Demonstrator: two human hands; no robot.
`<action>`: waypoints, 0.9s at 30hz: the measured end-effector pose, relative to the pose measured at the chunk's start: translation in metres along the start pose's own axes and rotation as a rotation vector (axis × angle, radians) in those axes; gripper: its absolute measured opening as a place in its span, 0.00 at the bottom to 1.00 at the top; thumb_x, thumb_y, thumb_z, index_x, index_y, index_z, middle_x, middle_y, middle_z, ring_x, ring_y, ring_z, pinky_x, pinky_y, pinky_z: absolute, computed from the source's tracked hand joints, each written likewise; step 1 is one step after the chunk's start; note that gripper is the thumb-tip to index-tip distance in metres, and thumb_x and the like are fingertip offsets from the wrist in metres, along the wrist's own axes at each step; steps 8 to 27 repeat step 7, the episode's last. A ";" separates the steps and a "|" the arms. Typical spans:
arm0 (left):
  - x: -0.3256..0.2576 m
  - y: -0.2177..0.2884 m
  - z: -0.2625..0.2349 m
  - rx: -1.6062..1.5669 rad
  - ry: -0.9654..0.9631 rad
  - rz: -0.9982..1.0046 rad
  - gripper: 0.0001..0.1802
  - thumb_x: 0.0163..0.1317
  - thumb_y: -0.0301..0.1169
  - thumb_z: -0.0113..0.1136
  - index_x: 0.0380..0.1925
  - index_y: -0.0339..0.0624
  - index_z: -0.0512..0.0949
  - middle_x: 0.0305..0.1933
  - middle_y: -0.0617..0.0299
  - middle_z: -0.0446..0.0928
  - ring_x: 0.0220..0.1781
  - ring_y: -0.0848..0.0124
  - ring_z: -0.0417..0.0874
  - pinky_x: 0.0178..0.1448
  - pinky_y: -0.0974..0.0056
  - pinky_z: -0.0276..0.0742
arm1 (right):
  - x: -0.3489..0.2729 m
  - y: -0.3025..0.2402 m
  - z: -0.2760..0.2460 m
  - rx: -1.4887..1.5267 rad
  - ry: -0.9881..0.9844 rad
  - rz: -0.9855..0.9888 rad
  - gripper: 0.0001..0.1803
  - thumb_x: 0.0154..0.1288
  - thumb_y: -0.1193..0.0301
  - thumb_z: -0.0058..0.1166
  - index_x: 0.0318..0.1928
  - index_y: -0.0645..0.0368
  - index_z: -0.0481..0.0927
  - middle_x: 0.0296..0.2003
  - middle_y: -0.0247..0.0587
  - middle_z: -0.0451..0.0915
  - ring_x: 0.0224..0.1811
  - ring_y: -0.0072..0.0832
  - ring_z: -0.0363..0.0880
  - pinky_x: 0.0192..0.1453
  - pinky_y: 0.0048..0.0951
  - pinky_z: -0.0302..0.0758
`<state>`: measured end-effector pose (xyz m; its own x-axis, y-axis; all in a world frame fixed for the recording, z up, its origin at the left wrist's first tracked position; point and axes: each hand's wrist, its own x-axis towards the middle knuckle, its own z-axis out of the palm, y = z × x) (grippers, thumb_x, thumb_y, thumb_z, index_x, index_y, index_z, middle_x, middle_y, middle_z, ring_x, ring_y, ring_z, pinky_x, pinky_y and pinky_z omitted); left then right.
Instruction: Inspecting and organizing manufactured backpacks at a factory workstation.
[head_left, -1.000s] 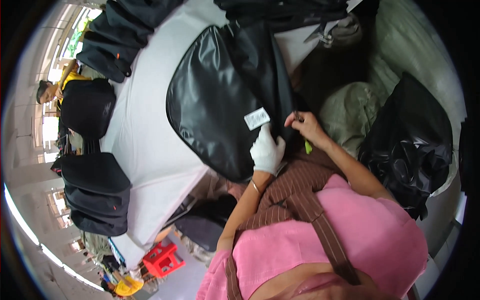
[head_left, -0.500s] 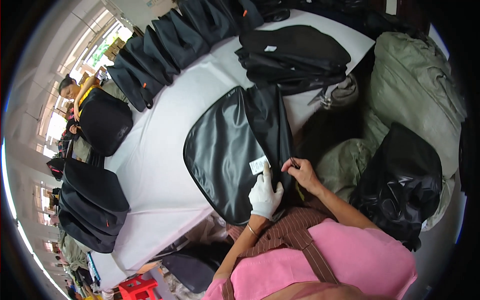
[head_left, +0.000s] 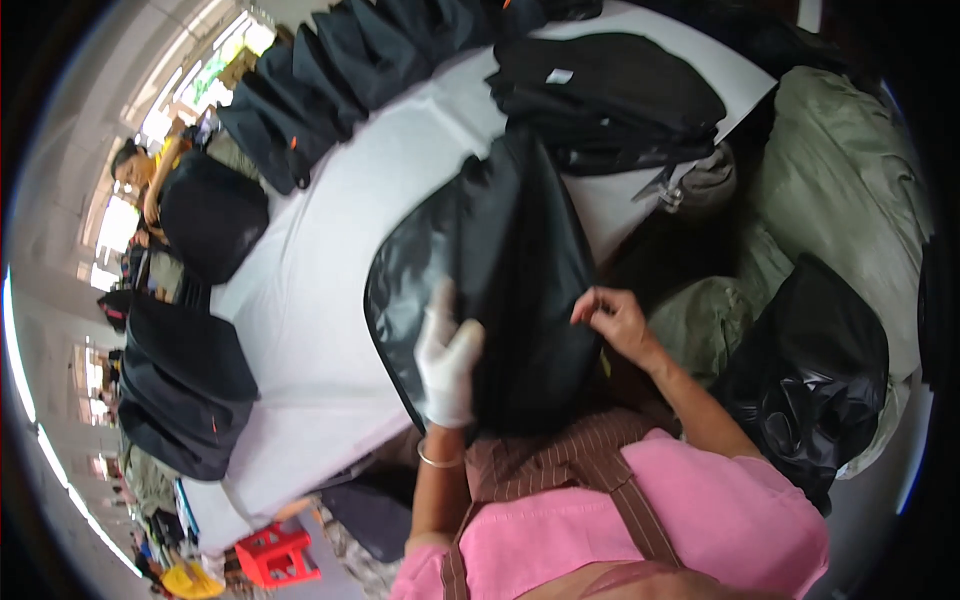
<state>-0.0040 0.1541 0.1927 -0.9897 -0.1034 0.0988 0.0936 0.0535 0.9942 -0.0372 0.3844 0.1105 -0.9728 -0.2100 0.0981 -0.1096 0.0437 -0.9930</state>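
A glossy black bag (head_left: 535,260) lies across the near edge of the white-covered table, its right part folded over the left. Above its shiny left part is my left hand (head_left: 447,370) in a white glove, smeared by motion. The index finger is stretched out and the thumb stands apart, with nothing seen between them. Bare and curled, my right hand (head_left: 622,325) is beside the bag's right edge. Its fingertips are pinched together, and what they hold, if anything, cannot be made out. The white label seen earlier on the bag does not show now.
Flat black bags (head_left: 610,90) are stacked at the table's far side, with upright ones (head_left: 340,70) in a row to their left. More bags (head_left: 185,395) stand at left, near a co-worker (head_left: 150,180). Grey-green sacks (head_left: 835,170) are at right; a red stool (head_left: 275,555) is lower left.
My left hand has moved left, off the white label. The bag's right part has swung leftward over the place of the label. My right hand has shifted slightly up and right.
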 end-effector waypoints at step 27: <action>-0.019 0.059 -0.034 -0.122 0.197 0.108 0.38 0.55 0.23 0.58 0.68 0.34 0.58 0.57 0.65 0.70 0.32 0.85 0.65 0.36 0.80 0.62 | 0.056 -0.014 0.000 0.254 -0.017 -0.212 0.08 0.63 0.78 0.46 0.36 0.59 0.80 0.34 0.28 0.79 0.41 0.14 0.75 0.51 0.18 0.69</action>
